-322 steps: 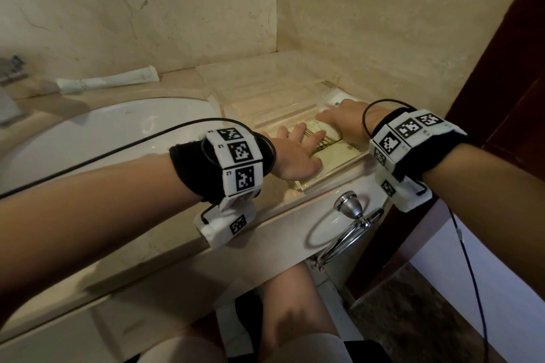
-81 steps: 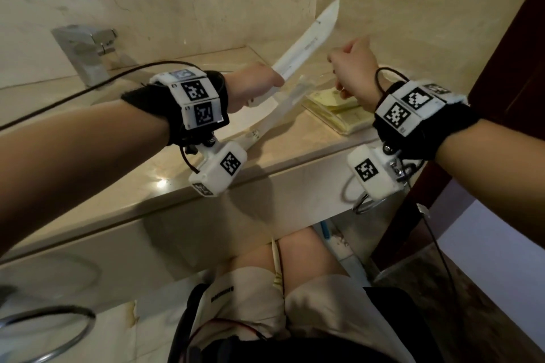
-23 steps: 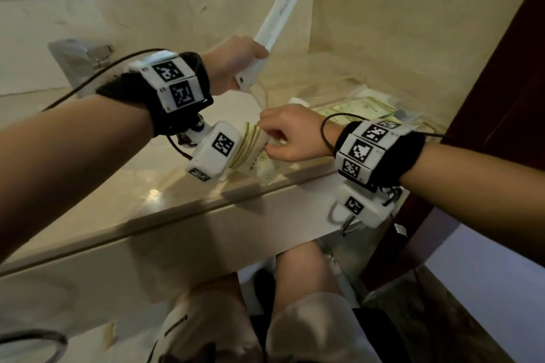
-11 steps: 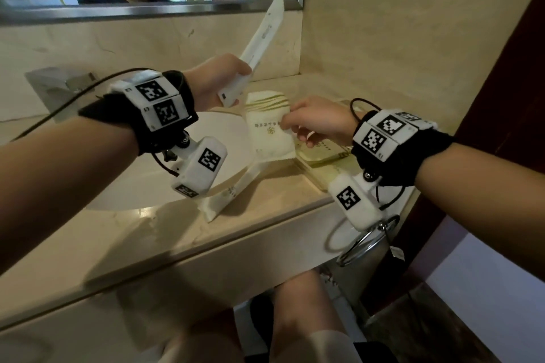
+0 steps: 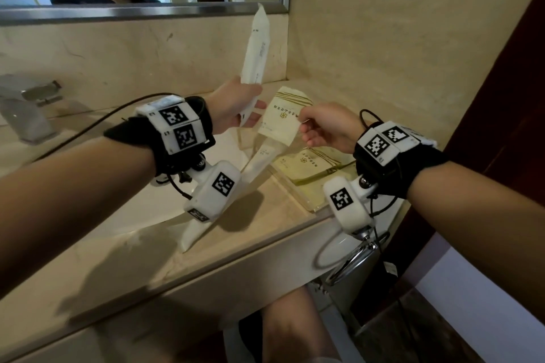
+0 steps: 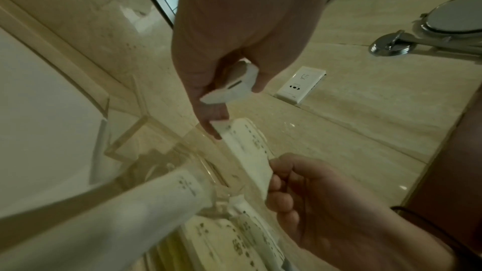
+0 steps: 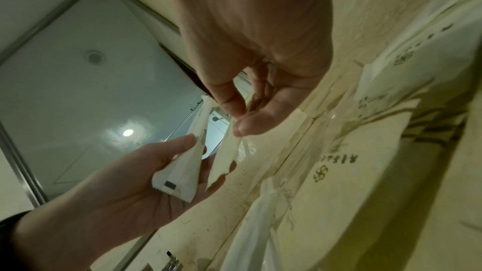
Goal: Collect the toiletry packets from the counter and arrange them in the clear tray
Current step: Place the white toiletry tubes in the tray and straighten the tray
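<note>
My left hand (image 5: pixel 250 103) grips the lower end of a long white packet (image 5: pixel 256 53) that stands upright in front of the wall. In the right wrist view the left hand (image 7: pixel 198 151) shows that packet (image 7: pixel 182 172) pinned under the thumb. My right hand (image 5: pixel 300 124) pinches a square cream packet (image 5: pixel 283 118) with green stripes by its edge, right beside the left fingers. The clear tray (image 5: pixel 309 205) sits at the counter's right end with several cream packets (image 5: pixel 312 168) inside. A second long white packet (image 5: pixel 224 200) lies slanted on the counter against the tray.
A white sink basin (image 5: pixel 141 209) lies left of the tray, with a chrome faucet (image 5: pixel 26 109) at the far left. A mirror runs along the back wall. A chrome towel ring (image 5: pixel 351 262) hangs below the counter edge. The side wall carries a socket (image 6: pixel 300 83).
My right hand has lifted the cream packet from near the counter's front edge and brought it up beside my left hand. The left hand still holds the long white packet upright.
</note>
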Action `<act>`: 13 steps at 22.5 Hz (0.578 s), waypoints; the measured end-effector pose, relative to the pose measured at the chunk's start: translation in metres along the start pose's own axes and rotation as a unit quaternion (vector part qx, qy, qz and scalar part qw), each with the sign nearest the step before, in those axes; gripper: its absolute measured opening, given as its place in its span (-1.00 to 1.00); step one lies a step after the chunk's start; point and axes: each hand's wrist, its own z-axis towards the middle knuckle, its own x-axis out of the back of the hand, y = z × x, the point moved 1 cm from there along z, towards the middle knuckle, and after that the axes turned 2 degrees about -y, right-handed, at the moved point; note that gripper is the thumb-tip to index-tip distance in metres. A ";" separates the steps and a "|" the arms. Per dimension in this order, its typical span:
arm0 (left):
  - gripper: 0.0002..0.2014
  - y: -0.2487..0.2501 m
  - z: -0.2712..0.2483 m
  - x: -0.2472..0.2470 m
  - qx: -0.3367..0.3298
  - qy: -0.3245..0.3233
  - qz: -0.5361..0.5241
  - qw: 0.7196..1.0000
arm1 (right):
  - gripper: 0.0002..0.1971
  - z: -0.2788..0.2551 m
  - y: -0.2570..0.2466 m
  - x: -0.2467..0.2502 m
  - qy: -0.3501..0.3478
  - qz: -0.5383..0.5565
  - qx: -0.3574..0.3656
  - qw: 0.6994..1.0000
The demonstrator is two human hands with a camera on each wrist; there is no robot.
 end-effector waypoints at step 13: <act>-0.64 -0.006 0.031 -0.018 0.014 0.022 -0.011 1.000 | -0.78 0.015 -0.006 0.015 0.096 0.066 0.041 0.992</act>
